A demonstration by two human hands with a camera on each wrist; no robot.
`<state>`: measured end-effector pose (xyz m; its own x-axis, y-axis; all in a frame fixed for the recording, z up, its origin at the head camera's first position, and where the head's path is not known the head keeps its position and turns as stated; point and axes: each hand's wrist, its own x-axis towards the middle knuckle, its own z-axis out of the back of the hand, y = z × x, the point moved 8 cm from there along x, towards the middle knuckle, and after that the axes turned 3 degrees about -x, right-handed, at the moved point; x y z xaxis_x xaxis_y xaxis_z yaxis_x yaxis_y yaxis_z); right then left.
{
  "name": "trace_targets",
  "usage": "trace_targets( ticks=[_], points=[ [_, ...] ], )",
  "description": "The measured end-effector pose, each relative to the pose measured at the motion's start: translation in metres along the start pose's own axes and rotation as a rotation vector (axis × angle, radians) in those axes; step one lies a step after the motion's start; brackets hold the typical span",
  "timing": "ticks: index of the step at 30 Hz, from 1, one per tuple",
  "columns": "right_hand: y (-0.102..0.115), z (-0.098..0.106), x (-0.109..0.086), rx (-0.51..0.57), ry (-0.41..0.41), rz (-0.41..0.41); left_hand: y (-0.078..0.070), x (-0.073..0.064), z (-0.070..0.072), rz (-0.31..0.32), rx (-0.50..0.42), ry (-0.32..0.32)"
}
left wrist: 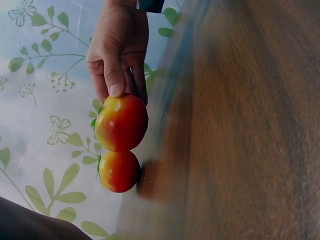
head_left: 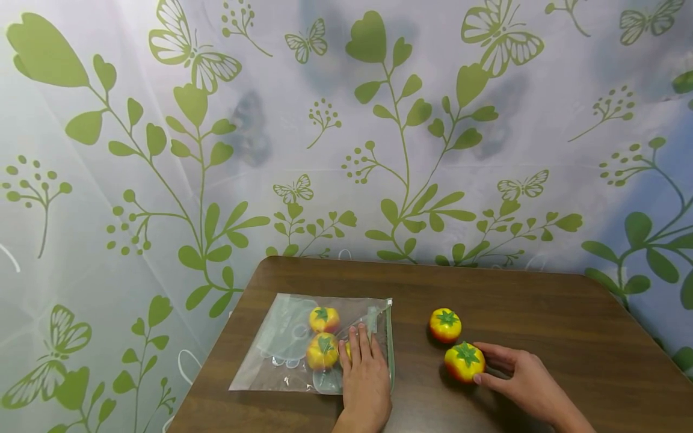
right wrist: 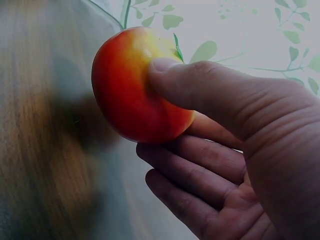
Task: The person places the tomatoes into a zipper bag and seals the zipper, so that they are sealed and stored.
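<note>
Head view (12 o'clock points away from the person): The left hand (head_left: 366, 373) lies flat on the bag (head_left: 249, 379), fingers straight, probably to steady it. The right hand (head_left: 522, 379) grips the near fruit (head_left: 463, 364) between thumb and fingertips from 3 o'clock; this side grip leaves the leafy top uncovered. The far fruit (head_left: 445, 327) sits on the table (head_left: 568, 325), at 11 o'clock of the near fruit. The bag lies at 9 o'clock of these 2.
Bag contents: 3 fruits show. The upper fruit (head_left: 325, 323) is at 12 o'clock of the lower fruit (head_left: 320, 356); the covered fruit (head_left: 348, 348), at 3 o'clock, is partly under the left hand. The zip (head_left: 391, 355) follows the bag's 3 o'clock edge; whether it is sealed cannot be determined.

Left wrist view: The right hand is at 12 o'clock of the near fruit, the far fruit at 6 o'clock.

Right wrist view: The thumb presses the near fruit; the lowest finger, at 5 o'clock, appears apart from it.
</note>
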<state>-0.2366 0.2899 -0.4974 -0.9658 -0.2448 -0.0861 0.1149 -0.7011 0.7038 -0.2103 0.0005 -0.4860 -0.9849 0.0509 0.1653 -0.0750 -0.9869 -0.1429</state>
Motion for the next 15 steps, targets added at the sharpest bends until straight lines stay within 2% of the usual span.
trace_targets(
  ticks=[12,15],
  points=[
    [0.015,0.003,0.006,-0.009,0.021,0.007,0.0,0.0,0.0,0.01,-0.02,0.01],
    [0.021,0.001,0.009,-0.005,0.027,0.03,0.0,0.0,0.0,0.009,-0.022,0.01]
  ],
)
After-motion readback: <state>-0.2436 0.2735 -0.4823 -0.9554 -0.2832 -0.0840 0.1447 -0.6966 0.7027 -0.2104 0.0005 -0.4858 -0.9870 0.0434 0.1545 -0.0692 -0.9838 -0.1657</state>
